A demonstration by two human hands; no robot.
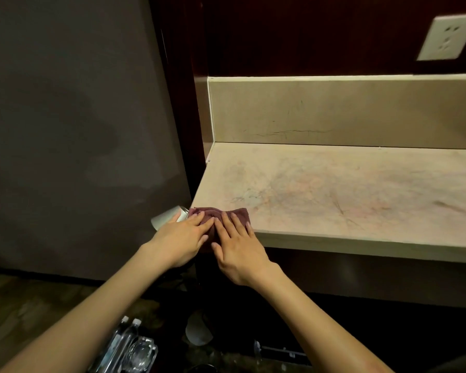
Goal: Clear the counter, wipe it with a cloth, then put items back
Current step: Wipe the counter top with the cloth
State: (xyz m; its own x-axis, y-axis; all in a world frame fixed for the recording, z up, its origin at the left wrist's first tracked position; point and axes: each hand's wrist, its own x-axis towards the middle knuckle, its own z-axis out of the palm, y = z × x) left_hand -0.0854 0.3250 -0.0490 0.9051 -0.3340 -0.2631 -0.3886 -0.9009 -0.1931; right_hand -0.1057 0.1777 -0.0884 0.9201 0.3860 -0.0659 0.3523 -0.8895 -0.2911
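Cloth [221,215] at counter [334,189] corner, left hand [182,238] and right hand [240,246] pressing it flat, fingers straight, no grip

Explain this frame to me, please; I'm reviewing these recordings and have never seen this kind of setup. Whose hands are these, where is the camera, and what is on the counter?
There is no machine here. A person wears one wide-angle camera on the head, looking forward and down, so you see their own two arms reaching out. The left hand and right hand lie side by side with straight fingers pressing a dark red cloth onto the near left corner of the pale stone counter. Neither hand curls into a grip; they press flat. Apart from the cloth, no items show on the counter's visible part. Down on the floor sit water bottles and a glass dish. A white cup-like object shows just behind the left hand, and a wall socket is at upper right.
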